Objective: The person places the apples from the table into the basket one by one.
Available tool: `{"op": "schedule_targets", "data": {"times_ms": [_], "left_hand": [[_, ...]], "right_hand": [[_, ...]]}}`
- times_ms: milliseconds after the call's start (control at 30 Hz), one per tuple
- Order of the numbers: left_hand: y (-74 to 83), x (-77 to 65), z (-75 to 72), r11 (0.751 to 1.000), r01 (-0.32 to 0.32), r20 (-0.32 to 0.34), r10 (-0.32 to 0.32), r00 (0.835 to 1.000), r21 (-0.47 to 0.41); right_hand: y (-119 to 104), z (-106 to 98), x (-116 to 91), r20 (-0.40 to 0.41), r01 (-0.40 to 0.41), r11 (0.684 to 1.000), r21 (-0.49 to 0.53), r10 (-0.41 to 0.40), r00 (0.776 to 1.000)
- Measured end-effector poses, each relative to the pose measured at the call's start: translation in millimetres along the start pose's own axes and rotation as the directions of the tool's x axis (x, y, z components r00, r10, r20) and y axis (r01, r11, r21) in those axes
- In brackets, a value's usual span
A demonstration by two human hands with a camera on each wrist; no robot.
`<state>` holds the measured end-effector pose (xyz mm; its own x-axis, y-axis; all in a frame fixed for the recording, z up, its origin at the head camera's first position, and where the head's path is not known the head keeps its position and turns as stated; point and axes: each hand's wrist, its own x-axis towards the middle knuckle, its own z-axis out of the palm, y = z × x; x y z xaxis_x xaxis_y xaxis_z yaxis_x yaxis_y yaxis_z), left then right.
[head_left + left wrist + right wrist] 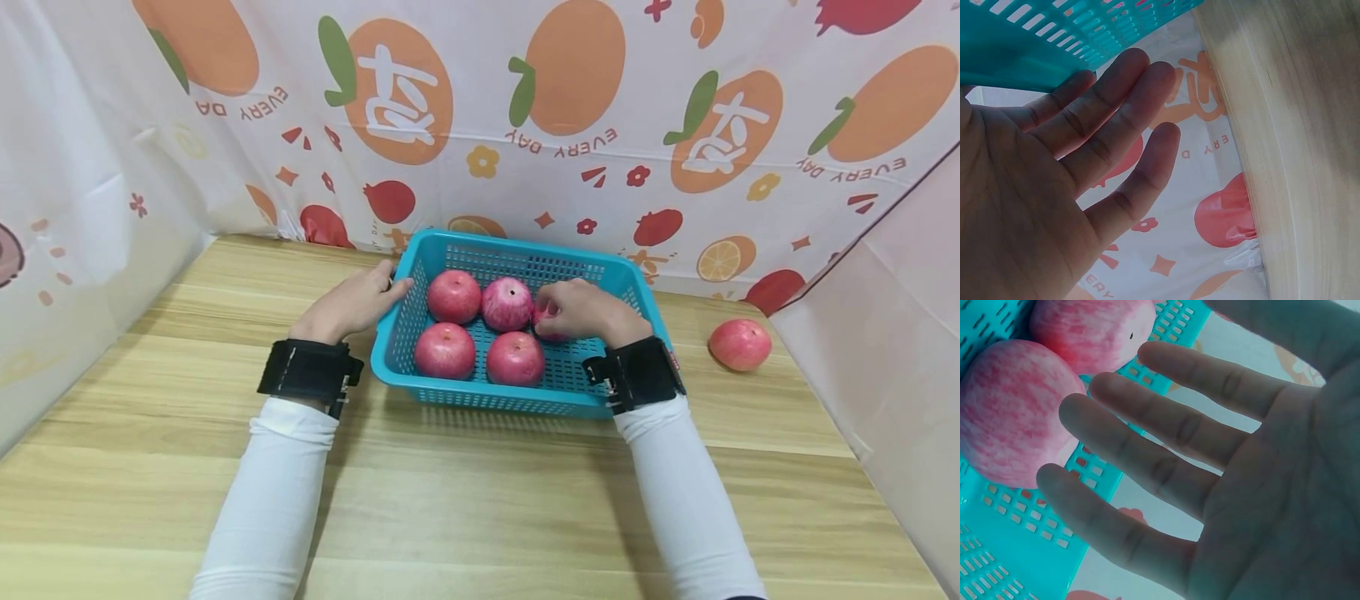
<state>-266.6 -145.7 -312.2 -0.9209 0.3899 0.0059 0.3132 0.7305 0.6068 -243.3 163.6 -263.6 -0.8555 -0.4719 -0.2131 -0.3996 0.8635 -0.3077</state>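
A turquoise basket (480, 392) with perforated walls holds several red-pink apples, among them a streaked apple (507, 304) in the back row. My left hand (351, 304) is at the basket's left end, thumb over the rim and index finger against the outer side. In the left wrist view its other fingers (1125, 119) spread below the basket. Inside the basket my right hand (581, 310) reaches over an apple (553, 329), which it partly covers. The right wrist view shows its fingers (1141, 447) extended, tips right at an apple (1016, 415), with the palm bare.
Another apple (740, 344) lies on the wooden table (465, 500) to the right of the basket. Close behind the basket hangs a white fruit-print sheet (480, 192). Pale walls (900, 333) bound the table on both sides.
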Motion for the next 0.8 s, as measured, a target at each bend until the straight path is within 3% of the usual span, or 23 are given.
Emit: {"op": "schedule_targets", "data": {"times_ms": [300,800], "left_hand": [[1.0,-0.8,-0.4,1.000,-0.012,0.000,0.012,1.000,-0.017],[-0.2,-1.0,0.8,1.000,-0.014,-0.005,0.014,1.000,-0.004]], "right_hand": [[4,-4,-5,-0.014,-0.025,0.999,0.023,0.025,1.000],[15,-7,-13,-0.097,-0.014,0.998,-0.059,0.009,0.995]]}}
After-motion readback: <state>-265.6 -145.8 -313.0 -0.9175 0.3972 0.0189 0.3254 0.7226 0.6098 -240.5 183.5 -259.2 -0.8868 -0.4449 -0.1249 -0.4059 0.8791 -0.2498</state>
